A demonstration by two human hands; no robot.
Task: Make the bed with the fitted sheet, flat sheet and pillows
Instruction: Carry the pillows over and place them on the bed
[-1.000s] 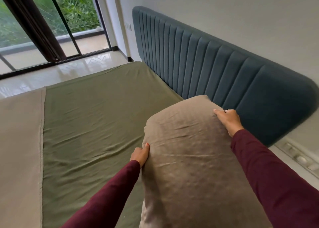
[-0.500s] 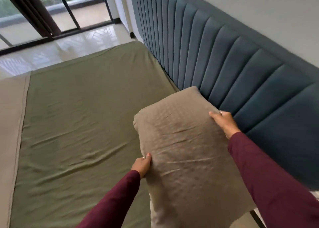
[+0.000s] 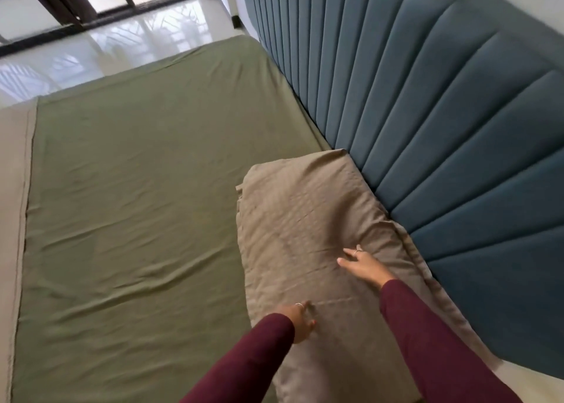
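The pillow point(image 3: 320, 235) lay flat on the green fitted sheet point(image 3: 146, 204), its long edge against the headboard point(image 3: 442, 128); my right hand point(image 3: 364, 265) rested on it with fingers spread, my left hand point(image 3: 300, 322) loose at its near edge, gripping nothing; the tan flat sheet point(image 3: 13, 189) was on; I judged only further pillows remained.

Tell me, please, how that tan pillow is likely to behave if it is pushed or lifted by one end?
The pillow looks soft: its cover is creased and loose at the edges, so it would probably sag if lifted by one end. Lying flat against the headboard, it should not roll or tip. Pushed, it may drag and wrinkle the green sheet.
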